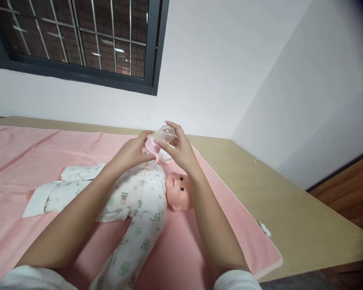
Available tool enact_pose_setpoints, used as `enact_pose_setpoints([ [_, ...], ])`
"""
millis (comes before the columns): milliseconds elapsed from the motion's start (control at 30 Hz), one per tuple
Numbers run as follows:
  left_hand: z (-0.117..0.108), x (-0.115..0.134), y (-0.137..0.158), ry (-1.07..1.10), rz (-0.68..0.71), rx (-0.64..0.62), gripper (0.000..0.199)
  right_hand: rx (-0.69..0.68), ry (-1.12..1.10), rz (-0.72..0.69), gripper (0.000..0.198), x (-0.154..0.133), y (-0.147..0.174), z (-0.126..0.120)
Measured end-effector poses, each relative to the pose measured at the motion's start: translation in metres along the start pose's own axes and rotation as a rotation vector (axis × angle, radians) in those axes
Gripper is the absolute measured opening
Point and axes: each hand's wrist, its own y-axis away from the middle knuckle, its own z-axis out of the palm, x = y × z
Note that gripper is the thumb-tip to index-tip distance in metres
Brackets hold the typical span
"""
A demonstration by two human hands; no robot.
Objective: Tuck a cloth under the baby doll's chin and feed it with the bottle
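A clear baby bottle [165, 134] with a pink collar and pink handles is held tilted above the doll's chest. My left hand [136, 150] is closed around the pink collar end. At the clear end, my right hand [181, 147] grips the bottle between thumb and fingers. Below both hands a baby doll [148, 191] lies on its back, in white pyjamas printed with green and brown animals. Its head points right, partly covered by my right forearm, and my left forearm crosses over its body and legs.
A pink cloth [230, 225] lies under the doll on a tan tabletop [290, 225]. Near the cloth's right edge sits a small white object [264, 228], its kind unclear. Behind stand a white wall [205, 72] and a barred, dark-framed window [78, 40].
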Motion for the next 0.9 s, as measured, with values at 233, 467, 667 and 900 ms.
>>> enact_pose_setpoints([
  [233, 0.002, -0.002, 0.0, 0.052, 0.015, 0.003, 0.071, -0.078, 0.053, 0.042, 0.074, 0.0, 0.003, 0.007],
  [467, 0.004, 0.006, 0.002, 0.11, -0.019, 0.051, 0.076, -0.109, -0.029, 0.116, 0.109, 0.003, 0.004, 0.008],
  [667, 0.009, 0.014, 0.004, 0.055, -0.026, 0.108, 0.081, -0.068, -0.029, 0.149, 0.122, 0.008, 0.007, 0.01],
  [900, 0.013, 0.019, 0.006, 0.008, -0.01, 0.098, 0.084, -0.017, 0.022, 0.206, 0.118, 0.006, 0.007, 0.007],
])
